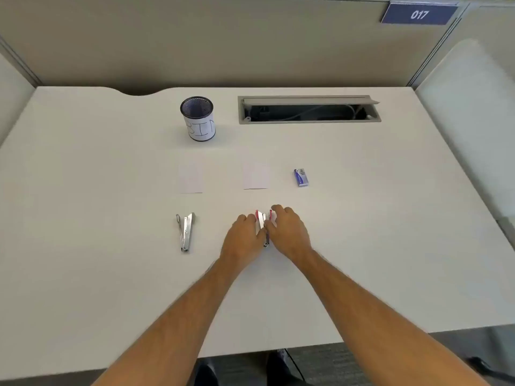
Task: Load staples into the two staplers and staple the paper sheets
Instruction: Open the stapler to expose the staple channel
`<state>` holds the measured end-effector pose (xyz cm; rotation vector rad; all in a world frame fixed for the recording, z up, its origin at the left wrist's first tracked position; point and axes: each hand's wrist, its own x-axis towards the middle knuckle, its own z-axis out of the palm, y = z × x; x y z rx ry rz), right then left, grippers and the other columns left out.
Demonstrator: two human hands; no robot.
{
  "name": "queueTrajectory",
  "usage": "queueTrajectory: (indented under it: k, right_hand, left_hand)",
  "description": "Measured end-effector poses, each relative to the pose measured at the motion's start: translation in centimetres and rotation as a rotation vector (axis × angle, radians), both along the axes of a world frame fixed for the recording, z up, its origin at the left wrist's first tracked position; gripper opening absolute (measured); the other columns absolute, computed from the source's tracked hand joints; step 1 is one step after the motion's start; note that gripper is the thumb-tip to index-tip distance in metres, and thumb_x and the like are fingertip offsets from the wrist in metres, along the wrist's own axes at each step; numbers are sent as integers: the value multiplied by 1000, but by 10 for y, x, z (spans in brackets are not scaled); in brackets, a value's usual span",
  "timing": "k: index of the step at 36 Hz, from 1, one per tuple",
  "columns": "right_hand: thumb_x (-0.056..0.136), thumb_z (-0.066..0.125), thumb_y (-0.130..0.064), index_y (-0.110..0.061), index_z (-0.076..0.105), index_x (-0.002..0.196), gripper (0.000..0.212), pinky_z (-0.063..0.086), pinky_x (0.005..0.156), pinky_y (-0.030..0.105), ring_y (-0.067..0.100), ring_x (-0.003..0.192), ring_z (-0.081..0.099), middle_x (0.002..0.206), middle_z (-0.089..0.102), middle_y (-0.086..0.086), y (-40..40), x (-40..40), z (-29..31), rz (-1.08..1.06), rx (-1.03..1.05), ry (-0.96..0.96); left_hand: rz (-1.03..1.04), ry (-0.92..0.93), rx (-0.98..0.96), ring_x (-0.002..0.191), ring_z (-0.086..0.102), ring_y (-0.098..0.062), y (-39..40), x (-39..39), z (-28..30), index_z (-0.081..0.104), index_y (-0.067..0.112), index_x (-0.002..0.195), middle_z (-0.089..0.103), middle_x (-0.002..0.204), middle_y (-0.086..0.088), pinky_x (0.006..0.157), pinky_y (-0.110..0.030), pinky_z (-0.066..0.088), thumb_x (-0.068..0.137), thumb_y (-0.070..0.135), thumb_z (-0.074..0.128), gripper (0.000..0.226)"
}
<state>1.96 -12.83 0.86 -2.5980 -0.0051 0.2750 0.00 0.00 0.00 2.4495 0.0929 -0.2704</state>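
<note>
A red-tipped stapler (262, 222) lies swung open in a V on the white desk, between my two hands. My left hand (243, 237) holds its left arm, fingers curled against it. My right hand (288, 232) grips its right arm, thumb pressed near the hinge. A silver stapler (185, 232) lies open in a V to the left, untouched. Two small stacks of white paper sheets (191, 178) (255, 176) lie farther back. A blue box of staples (301, 177) sits to their right.
A mesh cup (198, 118) with a handwritten paper label stands at the back centre. An open cable hatch (308, 110) is sunk into the desk (390, 218) at the back right. Partition walls surround the desk. My shoes show below the front edge.
</note>
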Motion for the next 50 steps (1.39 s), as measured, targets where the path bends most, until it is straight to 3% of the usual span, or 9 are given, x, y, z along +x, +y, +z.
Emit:
queueTrajectory:
  k: [13,17,25,28,31,35,41,44,50]
  right_hand:
    - [104,45,-28,-10,59,96,24,51,72,39,27,82,59,90,63,8,0,3,3,-67,39,26]
    - [98,54,-22,-6,68,105,22,56,80,43,29,89,64,99,68,10,0,3,2,-106,99,84]
    - [93,65,-24,-9,68,114,26,50,71,29,22,91,67,103,73,5,-4,4,-4,-278,343,190]
    - [87,67,-19,-15,67,122,35,49,71,25,22,94,69,107,74,6,-7,6,-3,-371,484,235]
    - [84,66,-10,-20,69,105,24,61,74,39,24,82,73,93,77,10,-11,7,-2,-415,664,281]
    - [88,63,-5,-17,69,108,24,64,82,47,28,80,78,89,79,14,-16,8,1,-377,851,316]
    - [90,62,-1,-10,69,113,25,64,74,36,25,75,75,81,73,11,-19,9,9,-246,886,290]
    - [93,64,-4,-12,69,113,22,64,80,39,34,85,75,92,73,20,-16,9,12,-181,845,268]
    - [93,65,-9,-9,71,109,17,64,81,42,29,82,73,94,75,19,-11,12,17,-115,744,231]
  left_hand:
    - [37,85,-8,93,62,-26,-5,2,4,58,10,115,61,105,-8,74,-36,52,89,42,69,43]
    - [79,135,71,81,63,-27,-14,3,6,56,10,100,68,97,-9,64,-32,46,94,45,59,36]
    - [73,118,182,68,56,-25,-21,0,9,52,15,82,71,88,-8,59,-30,43,97,43,50,32]
    - [78,118,125,70,59,-27,-21,-6,7,52,12,85,69,86,-8,59,-31,42,95,49,52,38]
    - [90,98,28,75,64,-31,-19,-11,7,54,11,89,67,84,-8,59,-33,42,93,41,59,30]
    - [132,50,-145,67,57,-24,-13,-17,5,54,14,87,60,72,3,58,-36,44,90,23,62,13]
    - [343,94,-594,98,71,-14,-4,-11,16,55,17,138,78,100,0,69,-13,49,100,37,62,44]
    - [345,72,-617,103,70,-19,2,-1,21,51,17,146,76,104,-2,87,-27,56,105,27,55,42]
    - [209,31,-500,92,73,-20,12,12,28,62,20,137,77,100,-5,92,-33,58,100,13,60,38]
